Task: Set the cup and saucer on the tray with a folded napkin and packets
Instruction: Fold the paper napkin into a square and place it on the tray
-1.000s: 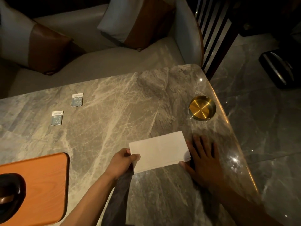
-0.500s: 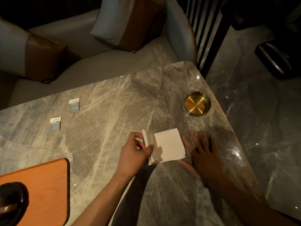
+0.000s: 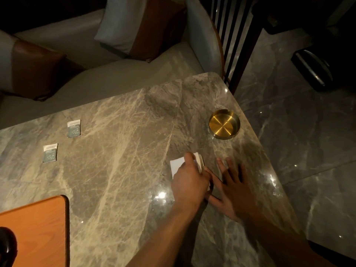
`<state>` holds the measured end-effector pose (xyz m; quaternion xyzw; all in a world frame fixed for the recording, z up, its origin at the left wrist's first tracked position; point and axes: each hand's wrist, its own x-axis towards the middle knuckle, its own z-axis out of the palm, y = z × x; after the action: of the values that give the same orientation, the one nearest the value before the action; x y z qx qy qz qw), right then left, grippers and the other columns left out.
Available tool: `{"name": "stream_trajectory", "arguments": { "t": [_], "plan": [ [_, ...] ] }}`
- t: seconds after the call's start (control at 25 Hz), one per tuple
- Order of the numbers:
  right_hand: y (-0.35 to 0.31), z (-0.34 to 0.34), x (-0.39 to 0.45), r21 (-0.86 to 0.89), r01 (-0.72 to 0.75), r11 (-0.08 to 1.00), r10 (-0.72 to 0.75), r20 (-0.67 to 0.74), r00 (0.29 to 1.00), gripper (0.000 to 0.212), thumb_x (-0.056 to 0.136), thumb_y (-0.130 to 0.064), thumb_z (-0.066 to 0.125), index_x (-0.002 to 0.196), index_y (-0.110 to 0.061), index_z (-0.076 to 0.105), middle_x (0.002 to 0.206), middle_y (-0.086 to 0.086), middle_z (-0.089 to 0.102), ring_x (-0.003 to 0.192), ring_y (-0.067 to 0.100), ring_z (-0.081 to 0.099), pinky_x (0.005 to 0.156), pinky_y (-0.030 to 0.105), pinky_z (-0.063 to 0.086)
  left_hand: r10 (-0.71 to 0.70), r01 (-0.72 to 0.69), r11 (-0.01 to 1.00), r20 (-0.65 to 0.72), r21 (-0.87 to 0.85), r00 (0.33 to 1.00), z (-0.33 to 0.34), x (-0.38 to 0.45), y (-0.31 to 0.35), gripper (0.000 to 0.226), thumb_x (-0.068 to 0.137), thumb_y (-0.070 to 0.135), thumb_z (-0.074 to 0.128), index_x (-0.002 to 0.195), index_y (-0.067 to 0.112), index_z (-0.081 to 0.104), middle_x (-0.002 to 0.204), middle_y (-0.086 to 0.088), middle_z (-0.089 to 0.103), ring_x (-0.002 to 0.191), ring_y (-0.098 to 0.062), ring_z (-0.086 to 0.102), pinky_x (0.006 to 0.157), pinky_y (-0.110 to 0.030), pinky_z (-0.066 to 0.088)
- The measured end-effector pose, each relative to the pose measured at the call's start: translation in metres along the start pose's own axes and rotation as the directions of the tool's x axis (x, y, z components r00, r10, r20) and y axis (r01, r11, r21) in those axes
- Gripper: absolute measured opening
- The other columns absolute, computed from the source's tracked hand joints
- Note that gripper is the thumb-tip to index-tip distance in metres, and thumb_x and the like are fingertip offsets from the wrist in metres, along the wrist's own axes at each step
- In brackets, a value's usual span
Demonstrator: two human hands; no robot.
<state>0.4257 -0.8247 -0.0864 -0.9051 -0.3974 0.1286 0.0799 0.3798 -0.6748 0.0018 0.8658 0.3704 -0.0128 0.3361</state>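
Note:
A white napkin [image 3: 177, 165] lies folded small on the marble table [image 3: 119, 170], mostly covered by my left hand [image 3: 189, 180], which presses on it and grips its folded edge. My right hand [image 3: 234, 186] rests flat beside it on the right, fingers spread, its fingertips touching the napkin's right side. Two small grey-green packets [image 3: 73, 128] [image 3: 50, 152] lie flat at the table's left. The orange wooden tray [image 3: 38, 234] sits at the lower left. A dark rounded object [image 3: 6, 245], only partly in view, stands on the tray's left edge.
A round gold ashtray [image 3: 224, 124] stands near the table's right edge, beyond my hands. A pale sofa [image 3: 115, 78] with brown and white cushions runs behind the table. Glossy marble floor [image 3: 308, 141] lies to the right.
The napkin went from a wide rectangle to a smaller fold. My left hand carried its left edge over to the right and now lies on top. The right hand stayed in place.

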Motion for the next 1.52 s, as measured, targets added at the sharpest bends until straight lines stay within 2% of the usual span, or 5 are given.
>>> {"name": "stream_trajectory", "arguments": {
  "t": [0.44,0.64,0.92,1.32,1.52],
  "plan": [
    [-0.002,-0.007,-0.001,0.051,0.016,0.999,-0.014,-0.033,0.999,0.073,0.091,-0.071,0.023,0.151,-0.031,0.027,0.161,0.010,0.025,0.149,0.036,0.015,0.116,0.065,0.014,0.002,-0.001,1.000,0.116,-0.013,0.993,0.018,0.005,-0.003,0.030,0.097,0.027,0.048,0.126,0.020,0.046,0.103,-0.004,0.070,0.088,-0.021,0.067,0.073,-0.036,0.054],
    [-0.017,-0.015,0.011,0.211,-0.037,0.977,0.079,-0.194,0.978,0.061,0.100,-0.053,0.022,0.145,-0.017,0.041,0.151,0.009,0.043,0.143,0.030,0.032,0.114,0.055,0.022,0.373,-0.351,0.920,-0.115,0.177,0.921,0.001,-0.010,-0.049,0.032,0.096,0.028,0.052,0.125,0.017,0.060,0.122,-0.002,0.061,0.111,-0.022,0.057,0.089,-0.037,0.050],
    [-0.041,-0.017,0.058,-0.024,0.194,0.981,-0.195,-0.049,0.980,0.061,0.100,-0.054,0.025,0.153,-0.025,0.023,0.162,-0.003,0.023,0.151,0.027,0.010,0.117,0.057,0.020,0.243,-0.301,0.854,0.186,0.425,0.952,0.013,-0.003,-0.094,0.063,0.103,0.048,0.009,0.156,0.018,-0.008,0.163,0.000,-0.020,0.147,-0.015,-0.024,0.121,-0.050,-0.003],
    [-0.041,-0.033,0.068,-0.107,0.169,0.980,-0.165,0.049,0.985,0.065,0.091,-0.051,0.056,0.146,-0.018,0.043,0.150,0.006,0.046,0.135,0.036,0.042,0.107,0.054,0.038,0.141,-0.218,0.828,0.185,0.516,0.973,0.003,0.012,-0.120,0.070,0.096,0.060,-0.006,0.153,0.020,-0.018,0.162,0.000,-0.023,0.146,-0.021,-0.028,0.118,-0.054,-0.014],
    [-0.051,-0.057,0.100,-0.109,0.137,0.985,-0.114,0.197,0.974,0.061,0.080,-0.056,0.067,0.129,-0.024,0.049,0.128,0.001,0.055,0.114,0.023,0.052,0.093,0.038,0.043,0.099,-0.104,0.907,0.034,0.407,0.995,-0.006,-0.017,-0.108,0.071,0.093,0.066,0.028,0.148,0.021,0.038,0.154,-0.006,0.036,0.136,-0.030,0.034,0.116,-0.048,0.022]
  ]
}}
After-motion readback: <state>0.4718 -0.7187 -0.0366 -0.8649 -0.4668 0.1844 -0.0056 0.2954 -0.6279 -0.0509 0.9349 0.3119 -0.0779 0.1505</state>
